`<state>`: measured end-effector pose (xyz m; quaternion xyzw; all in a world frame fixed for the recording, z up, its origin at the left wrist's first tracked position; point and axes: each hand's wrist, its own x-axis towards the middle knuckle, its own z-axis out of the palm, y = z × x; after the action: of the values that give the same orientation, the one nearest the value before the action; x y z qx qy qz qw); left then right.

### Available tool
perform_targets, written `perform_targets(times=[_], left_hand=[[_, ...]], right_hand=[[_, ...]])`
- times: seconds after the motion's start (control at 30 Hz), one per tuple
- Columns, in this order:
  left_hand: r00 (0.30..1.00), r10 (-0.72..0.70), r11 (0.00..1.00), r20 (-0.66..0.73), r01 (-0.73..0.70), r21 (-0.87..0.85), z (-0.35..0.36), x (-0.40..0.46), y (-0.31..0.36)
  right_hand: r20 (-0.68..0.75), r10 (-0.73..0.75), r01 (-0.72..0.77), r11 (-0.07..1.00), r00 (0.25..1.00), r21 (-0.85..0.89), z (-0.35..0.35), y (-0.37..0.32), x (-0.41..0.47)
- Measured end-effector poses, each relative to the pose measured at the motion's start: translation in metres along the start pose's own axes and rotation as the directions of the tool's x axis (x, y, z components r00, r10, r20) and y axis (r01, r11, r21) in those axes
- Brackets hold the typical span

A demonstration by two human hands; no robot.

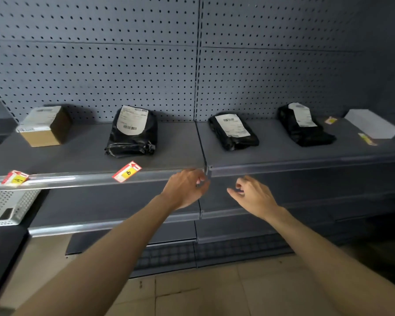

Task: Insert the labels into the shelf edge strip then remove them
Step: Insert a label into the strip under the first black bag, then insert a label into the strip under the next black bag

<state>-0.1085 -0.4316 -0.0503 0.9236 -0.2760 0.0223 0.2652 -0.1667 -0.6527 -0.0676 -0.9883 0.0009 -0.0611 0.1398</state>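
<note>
A clear shelf edge strip (pixel 82 180) runs along the front of the top shelf. Label A (pixel 15 178), red and white with a yellow patch, rests tilted on the strip at the far left. Label B (pixel 127 171) lies slanted across the shelf lip, its lower end over the strip. Two more labels (pixel 330 120) (pixel 366 139) lie on the shelf at the far right. My left hand (pixel 185 188) hovers at the joint between the two strips, fingers loosely curled, nothing seen in it. My right hand (pixel 253 196) hangs just below the right strip (pixel 283 168), fingers apart and empty.
On the shelf stand a cardboard box (pixel 43 127) and three black parcels (pixel 132 133) (pixel 233 132) (pixel 304 125). A white sheet (pixel 372 126) lies at the far right. A white perforated basket (pixel 8 207) sits on the lower left shelf. Pegboard backs the shelves.
</note>
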Motion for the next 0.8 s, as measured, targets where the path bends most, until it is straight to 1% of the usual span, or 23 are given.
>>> perform_targets(times=[0.1, 0.2, 0.37, 0.43, 0.63, 0.73, 0.8], left_hand=[[0.997, -0.016, 1.0, 0.069, 0.015, 0.014, 0.045, 0.023, 0.019], [0.987, -0.072, 0.997, 0.141, 0.068, 0.035, 0.093, 0.048, 0.032], [0.966, -0.173, 0.985, 0.19, 0.166, 0.05, 0.164, 0.087, 0.037], [0.959, -0.203, 0.979, 0.197, 0.196, 0.054, 0.188, 0.098, 0.032], [0.946, -0.234, 0.972, 0.223, 0.222, 0.08, 0.268, 0.132, 0.0], [0.938, -0.264, 0.964, 0.226, 0.247, 0.1, 0.306, 0.153, -0.014], [0.941, -0.257, 0.964, 0.22, 0.234, 0.124, 0.328, 0.167, -0.024]], right_hand=[[0.037, 0.007, -0.007, 1.0, 0.999, 0.004, 0.012, 0.051, 0.008], [0.099, -0.005, 0.005, 1.0, 0.995, 0.0, 0.029, 0.101, 0.023], [0.151, -0.009, 0.004, 1.0, 0.989, 0.031, 0.072, 0.169, 0.046], [0.161, -0.025, 0.018, 0.999, 0.987, 0.042, 0.091, 0.189, 0.054], [0.171, -0.007, -0.005, 0.998, 0.985, 0.07, 0.156, 0.233, 0.083], [0.196, 0.005, -0.029, 0.992, 0.981, 0.12, 0.187, 0.248, 0.101], [0.221, -0.002, -0.031, 0.988, 0.975, 0.149, 0.207, 0.256, 0.115]])
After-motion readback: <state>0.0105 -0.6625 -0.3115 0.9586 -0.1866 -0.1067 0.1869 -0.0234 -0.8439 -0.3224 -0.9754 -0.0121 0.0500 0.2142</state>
